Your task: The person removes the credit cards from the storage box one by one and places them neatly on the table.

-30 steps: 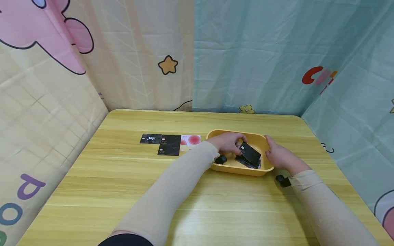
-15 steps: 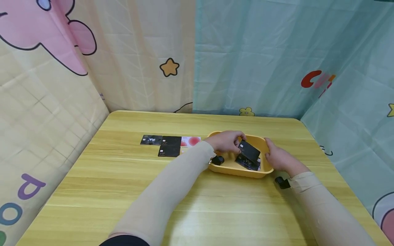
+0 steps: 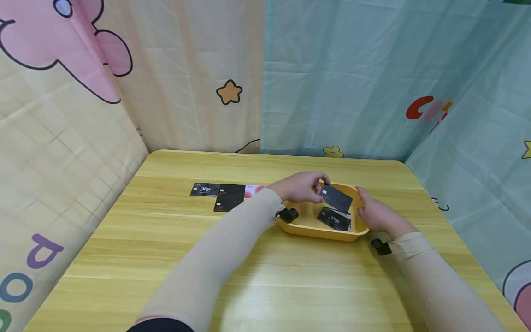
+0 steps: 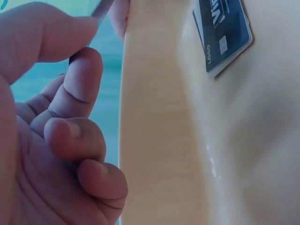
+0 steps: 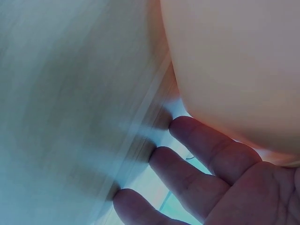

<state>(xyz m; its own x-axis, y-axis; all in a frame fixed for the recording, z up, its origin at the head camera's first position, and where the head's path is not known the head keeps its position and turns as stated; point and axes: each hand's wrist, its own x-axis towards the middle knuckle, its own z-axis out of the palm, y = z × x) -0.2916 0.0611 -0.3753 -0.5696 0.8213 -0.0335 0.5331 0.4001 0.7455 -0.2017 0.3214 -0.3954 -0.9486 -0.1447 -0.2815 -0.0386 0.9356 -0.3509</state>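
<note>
In the head view my left hand (image 3: 300, 186) pinches a black VIP card (image 3: 336, 198) between thumb and forefinger, above the yellow plastic basket (image 3: 315, 232). In the left wrist view only a thin edge of that card (image 4: 101, 10) shows at the fingertips. Another black Vip card (image 3: 333, 218) lies in the basket on top of a paler card, which is mostly hidden. My right hand (image 3: 381, 212) holds the basket's right end at the rim. In the right wrist view its fingers (image 5: 187, 178) stretch along the outer wall, tips down at the table.
On the wooden table (image 3: 265, 286), left of the basket, lie several cards: a Vip card (image 3: 205, 189), two black VIP cards (image 3: 231, 190) one above the other, and a pink-and-white card (image 3: 252, 190) partly behind my left forearm. Printed curtains stand behind and at both sides.
My left hand has lifted the black card up and away from the pile, uncovering the Vip card below it. The right hand has stayed at the basket's end.
</note>
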